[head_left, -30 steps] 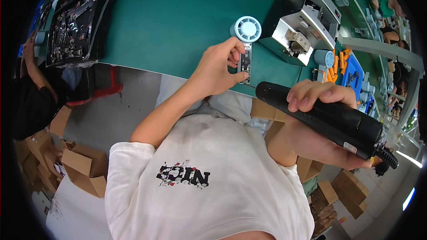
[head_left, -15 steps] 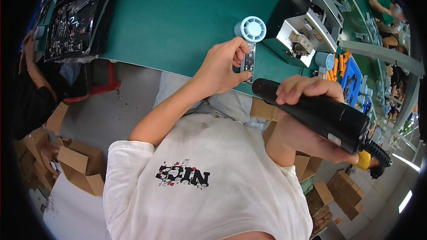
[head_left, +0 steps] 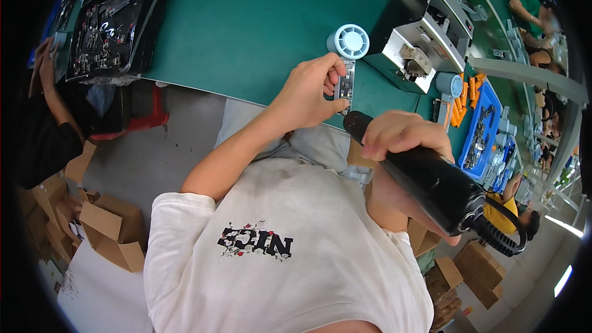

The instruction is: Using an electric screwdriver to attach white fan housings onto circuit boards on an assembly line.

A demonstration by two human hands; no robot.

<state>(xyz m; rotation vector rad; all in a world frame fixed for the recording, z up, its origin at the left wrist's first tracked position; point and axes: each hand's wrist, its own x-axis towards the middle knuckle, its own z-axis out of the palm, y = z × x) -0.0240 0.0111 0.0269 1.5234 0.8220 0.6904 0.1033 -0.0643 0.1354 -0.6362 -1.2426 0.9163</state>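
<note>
The left hand point(head_left: 310, 94) steadies a narrow rectangular circuit board point(head_left: 348, 83) on the flat green surface point(head_left: 246, 24), its bent fingers and thumb gripping the board's left side. A light-blue round fan-like part point(head_left: 353, 42) sits at the board's far end. The right hand point(head_left: 407, 135) has its fingers wrapped around a black cylindrical handheld tool point(head_left: 438, 188), whose narrow end is near the board's near end.

The right hand point(head_left: 414, 137) has brought the black handheld tool point(head_left: 431, 186) leftward, its tip now appearing just beside the circuit board's point(head_left: 348, 85) near end.
</note>
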